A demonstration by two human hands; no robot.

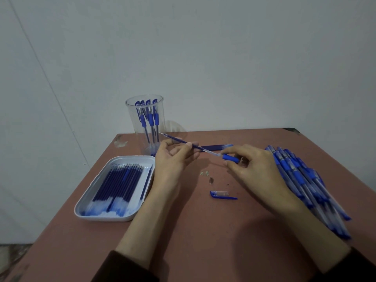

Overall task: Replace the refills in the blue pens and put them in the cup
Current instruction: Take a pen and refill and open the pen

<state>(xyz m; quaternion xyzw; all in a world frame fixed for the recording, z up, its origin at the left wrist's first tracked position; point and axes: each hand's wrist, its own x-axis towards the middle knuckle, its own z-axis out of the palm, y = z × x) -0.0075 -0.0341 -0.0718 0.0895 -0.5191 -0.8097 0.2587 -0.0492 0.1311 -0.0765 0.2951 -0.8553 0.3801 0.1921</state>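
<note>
I'm watching this one mid-swap, and overall the job is sitting early on. The cup [145,127], far left on the table [203,237], is holding only a few finished pens [150,117], clips up. The pile of blue pens [301,180] along the right edge is looking big, so most of the work is waiting. The white tray [86,198], near left, is carrying a full row of spare refills [120,184].

The current pen is lying in pieces. Its cap [222,196] & small tip cone [211,179] are sitting loose on the table, nearer than the hands and approx between them. A loose refill [217,147] is lying just beyond the hands.

The left hand [173,159] is pinching the held refill [205,149] between thumb & forefinger, approx mid-length, w/ the other fingers curling loosely. That refill is slanting from its far-left end, just in front of the cup, down-right into the mouth of the barrel [231,157]. The right hand [256,167] is gripping the barrel, fingers wrapping round it just behind the blue grip section; the rest is hiding under the palm.

I can't tell from this angle whether the refill is going in or coming out. Given the loose one lying beyond, I'm leaning toward in.
</note>
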